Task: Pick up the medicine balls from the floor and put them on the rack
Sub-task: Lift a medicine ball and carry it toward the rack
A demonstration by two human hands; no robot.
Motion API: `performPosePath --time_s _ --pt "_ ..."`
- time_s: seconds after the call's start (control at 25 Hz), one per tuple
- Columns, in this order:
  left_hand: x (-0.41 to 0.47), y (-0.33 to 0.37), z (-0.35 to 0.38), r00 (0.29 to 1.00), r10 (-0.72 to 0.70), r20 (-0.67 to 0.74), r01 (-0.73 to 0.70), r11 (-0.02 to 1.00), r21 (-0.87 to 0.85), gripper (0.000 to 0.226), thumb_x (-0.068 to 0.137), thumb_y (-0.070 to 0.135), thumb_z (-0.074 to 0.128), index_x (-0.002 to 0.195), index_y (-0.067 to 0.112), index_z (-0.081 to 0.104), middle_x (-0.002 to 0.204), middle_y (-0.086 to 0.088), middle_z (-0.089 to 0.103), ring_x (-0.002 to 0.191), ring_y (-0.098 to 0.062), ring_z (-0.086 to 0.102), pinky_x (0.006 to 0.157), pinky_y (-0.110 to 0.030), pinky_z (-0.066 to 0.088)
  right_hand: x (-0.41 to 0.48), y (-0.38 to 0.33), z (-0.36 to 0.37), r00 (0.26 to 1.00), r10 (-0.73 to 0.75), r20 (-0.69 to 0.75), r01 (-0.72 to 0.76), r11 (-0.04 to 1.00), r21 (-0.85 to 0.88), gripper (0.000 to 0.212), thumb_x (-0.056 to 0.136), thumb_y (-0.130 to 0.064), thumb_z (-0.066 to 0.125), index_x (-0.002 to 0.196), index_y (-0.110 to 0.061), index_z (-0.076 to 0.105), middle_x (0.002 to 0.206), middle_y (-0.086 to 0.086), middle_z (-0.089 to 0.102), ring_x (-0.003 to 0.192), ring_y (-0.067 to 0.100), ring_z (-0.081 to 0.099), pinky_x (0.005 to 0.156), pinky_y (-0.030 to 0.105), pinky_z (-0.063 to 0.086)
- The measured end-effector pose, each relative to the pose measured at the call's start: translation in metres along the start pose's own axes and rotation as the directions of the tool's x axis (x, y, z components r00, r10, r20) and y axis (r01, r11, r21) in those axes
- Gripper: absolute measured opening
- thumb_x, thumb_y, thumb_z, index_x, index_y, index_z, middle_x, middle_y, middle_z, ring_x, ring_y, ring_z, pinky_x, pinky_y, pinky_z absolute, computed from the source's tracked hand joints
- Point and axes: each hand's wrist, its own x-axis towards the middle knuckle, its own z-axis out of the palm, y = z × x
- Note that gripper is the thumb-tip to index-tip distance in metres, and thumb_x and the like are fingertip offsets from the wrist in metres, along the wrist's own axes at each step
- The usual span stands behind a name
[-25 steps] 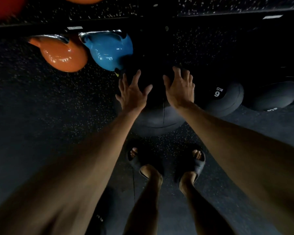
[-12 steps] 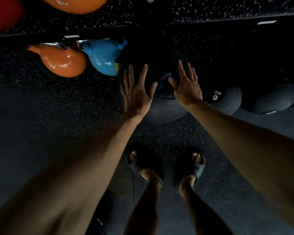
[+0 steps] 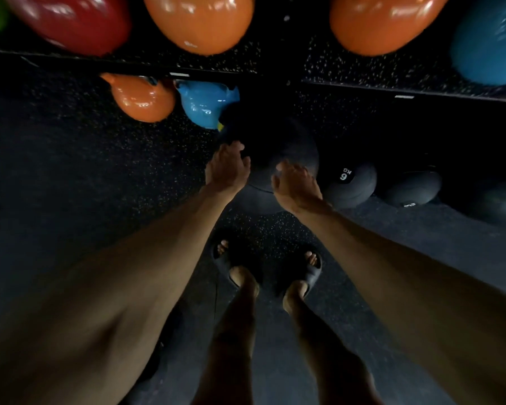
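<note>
A dark medicine ball (image 3: 278, 147) is held between the left grip (image 3: 228, 171) on its left side and the right grip (image 3: 297, 185) on its near right side, fingers bent against it. Just right of it sits a ball marked 6 KG (image 3: 348, 182), with a further dark ball (image 3: 412, 188) beyond. Behind it to the left hang a blue kettlebell (image 3: 205, 103) and an orange kettlebell (image 3: 140, 97); nearer than it, dark slides (image 3: 311, 268) stand on the speckled floor (image 3: 70, 171).

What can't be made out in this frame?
Head view only.
1. Medicine ball under the left hand and right hand: shadow swallows its outline; the grip is unclear.
2. Label on the far ball: too small, partly turned under.
3. Upper kettlebells: cut off by the top edge; the blue one is blurred.
</note>
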Motion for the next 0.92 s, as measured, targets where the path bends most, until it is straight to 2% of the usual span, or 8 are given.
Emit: performPosePath --time_s 0.24,0.36,0.44,0.52,0.56,0.72,0.76,0.92 --pt "-0.169 -0.031 -0.092 0.985 -0.069 0.155 0.053 0.993 0.104 0.032 0.103 0.036 0.043 0.122 0.018 0.061 0.124 -0.013 0.066 0.113 -0.034 0.063 0.092 -0.042 0.051 -0.134 -0.072 -0.048 0.972 -0.085 0.221 0.103 0.992 -0.071 0.032 0.104 -0.031 0.041 0.12 -0.009 0.059 0.114 0.019 0.066 0.103 0.039 0.064 0.084 0.044 0.054" --pt "-0.245 -0.056 -0.101 0.974 -0.13 0.188 0.127 0.992 0.027 0.031 0.102 0.036 0.046 0.122 0.017 0.06 0.121 -0.012 0.066 0.111 -0.032 0.063 0.092 -0.042 0.052 -0.189 -0.093 -0.056 0.944 -0.076 0.322 0.108 0.991 -0.083 0.03 0.106 -0.024 0.039 0.118 -0.005 0.059 0.117 0.021 0.063 0.103 0.036 0.062 0.078 0.038 0.047" --pt "-0.298 -0.072 -0.101 0.958 -0.222 0.182 0.234 0.971 -0.044 0.031 0.102 0.034 0.048 0.122 0.014 0.06 0.121 -0.012 0.066 0.11 -0.031 0.063 0.093 -0.042 0.051 -0.228 -0.107 -0.059 0.901 -0.13 0.413 0.217 0.961 -0.172 0.033 0.107 -0.02 0.036 0.126 -0.003 0.057 0.127 0.021 0.057 0.111 0.035 0.059 0.08 0.037 0.044" --pt "-0.348 -0.083 -0.098 0.931 -0.337 0.14 0.357 0.922 -0.15 0.031 0.1 0.033 0.049 0.121 0.014 0.062 0.122 -0.012 0.066 0.111 -0.031 0.063 0.095 -0.043 0.051 -0.262 -0.128 -0.063 0.881 -0.177 0.438 0.284 0.94 -0.191 0.035 0.107 -0.027 0.039 0.127 -0.006 0.058 0.125 0.02 0.061 0.111 0.036 0.06 0.085 0.038 0.049" --pt "-0.376 -0.087 -0.095 0.914 -0.392 0.107 0.406 0.892 -0.201 0.03 0.099 0.034 0.049 0.12 0.015 0.062 0.122 -0.011 0.066 0.112 -0.031 0.062 0.097 -0.044 0.05 -0.277 -0.136 -0.061 0.857 -0.263 0.443 0.39 0.893 -0.226 0.035 0.106 -0.032 0.042 0.125 -0.007 0.059 0.122 0.019 0.063 0.11 0.036 0.061 0.087 0.039 0.051" --pt "-0.458 -0.086 -0.074 0.868 -0.493 0.055 0.482 0.81 -0.335 0.028 0.098 0.038 0.051 0.115 0.019 0.062 0.121 -0.01 0.067 0.112 -0.031 0.063 0.096 -0.044 0.051 -0.325 -0.154 -0.052 0.755 -0.346 0.557 0.592 0.725 -0.352 0.036 0.103 -0.036 0.044 0.124 -0.01 0.059 0.125 0.018 0.063 0.115 0.038 0.06 0.094 0.043 0.049" --pt "-0.474 -0.083 -0.068 0.843 -0.534 0.055 0.515 0.776 -0.365 0.027 0.098 0.037 0.051 0.115 0.019 0.061 0.12 -0.01 0.067 0.112 -0.032 0.063 0.096 -0.045 0.051 -0.333 -0.155 -0.048 0.742 -0.358 0.567 0.62 0.689 -0.375 0.034 0.104 -0.036 0.044 0.122 -0.011 0.059 0.124 0.018 0.063 0.114 0.037 0.06 0.092 0.043 0.049" --pt "-0.58 -0.101 -0.023 0.712 -0.702 -0.012 0.574 0.592 -0.566 0.027 0.098 0.031 0.053 0.115 0.014 0.063 0.12 -0.012 0.068 0.113 -0.033 0.063 0.095 -0.042 0.05 -0.406 -0.173 -0.006 0.57 -0.375 0.731 0.803 0.44 -0.401 0.032 0.106 -0.034 0.042 0.121 -0.011 0.059 0.121 0.014 0.063 0.109 0.032 0.062 0.085 0.04 0.048"
